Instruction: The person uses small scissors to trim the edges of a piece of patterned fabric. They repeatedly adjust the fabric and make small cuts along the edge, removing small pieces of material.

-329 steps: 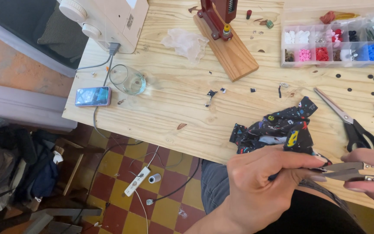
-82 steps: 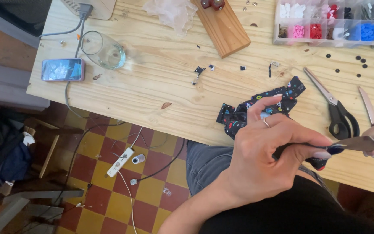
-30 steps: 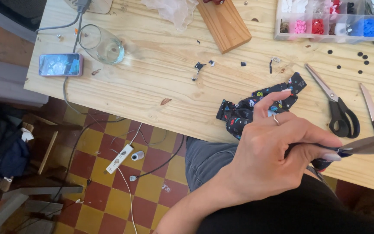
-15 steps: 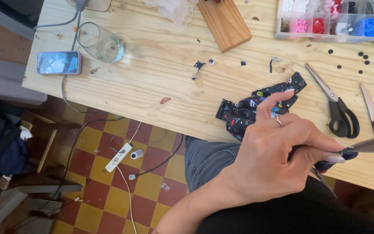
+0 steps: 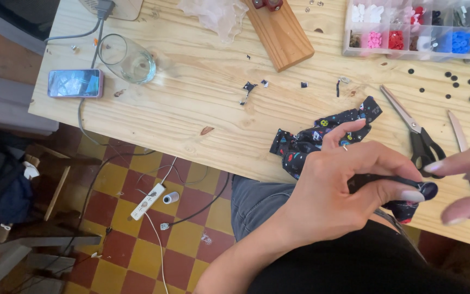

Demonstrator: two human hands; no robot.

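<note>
Two hands meet at the lower right of the frame. The left hand (image 5: 349, 185) pinches a dark strip of cloth (image 5: 322, 136) between thumb and fingers; the cloth trails from that grip up onto the table (image 5: 202, 109), its printed end lying bunched near the frame's centre right. The right hand (image 5: 466, 185) enters from the right edge with two fingers spread, and something thin seems to sit between them, but I cannot tell what, nor whether it is truly gripped. It is just beside the pinched end of the cloth, not clearly touching it.

Just above the hands, black-handled scissors (image 5: 417, 133) lie on the table with a slim metal tool (image 5: 461, 139) to their right. A compartment box (image 5: 420, 30) of coloured snaps sits at the upper right, loose black buttons below it. A glass (image 5: 126, 57) and phone (image 5: 75, 83) are at the upper left, a wooden block (image 5: 281, 32) at top centre.

By my reading, the step is fine work on the cloth's held end. Any next move would call for a steady pinch and a precise approach by the right fingers.
</note>
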